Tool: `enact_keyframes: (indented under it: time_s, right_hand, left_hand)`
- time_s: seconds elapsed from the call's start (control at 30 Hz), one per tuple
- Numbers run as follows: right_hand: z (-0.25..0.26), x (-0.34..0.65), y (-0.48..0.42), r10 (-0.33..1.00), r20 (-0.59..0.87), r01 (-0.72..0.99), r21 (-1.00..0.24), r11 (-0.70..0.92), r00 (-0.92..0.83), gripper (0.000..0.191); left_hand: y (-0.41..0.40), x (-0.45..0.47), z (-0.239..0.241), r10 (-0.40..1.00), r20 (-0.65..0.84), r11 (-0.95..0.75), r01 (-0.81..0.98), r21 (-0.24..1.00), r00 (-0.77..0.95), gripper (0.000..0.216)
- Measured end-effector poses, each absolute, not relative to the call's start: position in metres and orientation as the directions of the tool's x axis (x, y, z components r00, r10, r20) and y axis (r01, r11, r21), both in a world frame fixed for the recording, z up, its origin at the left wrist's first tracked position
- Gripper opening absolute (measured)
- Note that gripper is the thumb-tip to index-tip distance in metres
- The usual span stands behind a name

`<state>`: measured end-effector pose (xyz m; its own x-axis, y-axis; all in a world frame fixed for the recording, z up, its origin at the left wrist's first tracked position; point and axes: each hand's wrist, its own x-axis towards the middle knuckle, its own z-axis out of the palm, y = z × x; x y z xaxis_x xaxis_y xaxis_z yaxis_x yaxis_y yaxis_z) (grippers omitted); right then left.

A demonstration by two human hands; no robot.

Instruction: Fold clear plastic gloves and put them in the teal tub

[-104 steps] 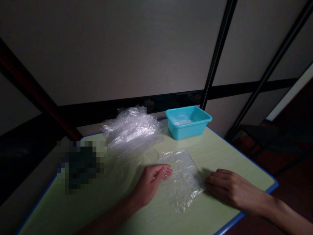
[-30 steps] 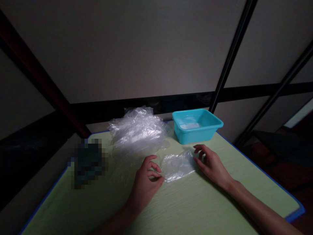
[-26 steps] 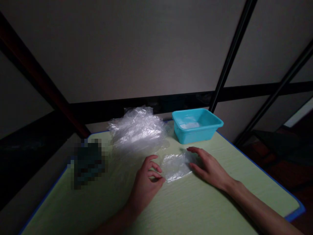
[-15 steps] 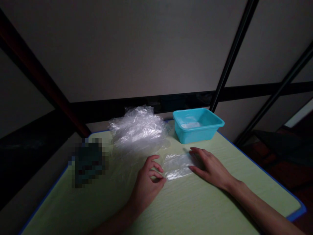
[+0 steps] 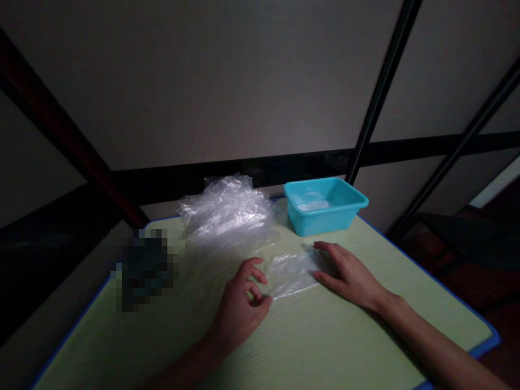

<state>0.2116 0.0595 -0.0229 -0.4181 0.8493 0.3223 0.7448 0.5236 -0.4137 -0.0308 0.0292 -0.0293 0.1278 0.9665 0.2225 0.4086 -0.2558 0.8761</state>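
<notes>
A clear plastic bag (image 5: 294, 276) lies flat on the table between my hands. At its left end my left hand (image 5: 239, 303) has its fingers curved and apart, with the thumb tip close to the bag's near left corner. My right hand (image 5: 351, 276) rests over the right end of the bag, thumb and fingers spread, covering that end. Behind them is a heaped pile of clear plastic bags (image 5: 227, 216). To the right of the pile stands a turquoise plastic basin (image 5: 323, 219), with something pale and see-through lying inside.
The light green table (image 5: 309, 346) has a blue edge. A blurred-out dark object (image 5: 146, 271) sits at its left side. Wardrobe panels (image 5: 235, 86) rise directly behind the table. A dark piece of furniture (image 5: 467, 238) is at the right.
The left hand's thumb and fingers have loosened slightly at the bag's left end, and the bag's near edge lies flatter. The right hand stays over the right end. The view has shifted slightly.
</notes>
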Motion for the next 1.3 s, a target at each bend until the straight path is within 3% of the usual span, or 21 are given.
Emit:
enact_keyframes:
  time_s: [0.17,0.37,0.57,0.77,0.97,1.13,1.3]
  right_hand:
    - [-0.021,0.214,0.059,0.836,0.338,0.727,-0.419,0.544,-0.431,0.033]
    - [-0.022,0.215,0.059,0.839,0.342,0.731,-0.418,0.540,-0.423,0.027]
    - [-0.019,0.215,0.058,0.832,0.353,0.729,-0.409,0.548,-0.428,0.025]
    - [-0.019,0.215,0.059,0.831,0.370,0.727,-0.414,0.548,-0.416,0.025]
    - [-0.020,0.215,0.059,0.821,0.385,0.723,-0.405,0.560,-0.421,0.025]
    - [-0.016,0.217,0.059,0.786,0.396,0.700,-0.372,0.610,-0.474,0.023]
    - [-0.011,0.227,0.057,0.656,0.376,0.612,-0.245,0.752,-0.655,0.026]
  left_hand:
    - [0.030,-0.038,-0.032,0.923,0.329,-0.378,0.617,0.690,0.198,0.051]
    - [0.029,-0.048,-0.030,0.726,0.507,-0.659,0.682,0.318,0.464,0.042]
    - [0.027,-0.047,-0.029,0.601,0.488,-0.735,0.677,0.026,0.633,0.030]
    - [0.026,-0.047,-0.030,0.524,0.435,-0.748,0.640,-0.176,0.733,0.032]
    - [0.025,-0.044,-0.020,0.369,0.542,-0.752,0.585,-0.304,0.755,0.030]
    - [0.026,-0.044,-0.020,0.328,0.577,-0.759,0.572,-0.310,0.748,0.027]
    - [0.027,-0.044,-0.022,0.338,0.579,-0.765,0.575,-0.290,0.742,0.029]
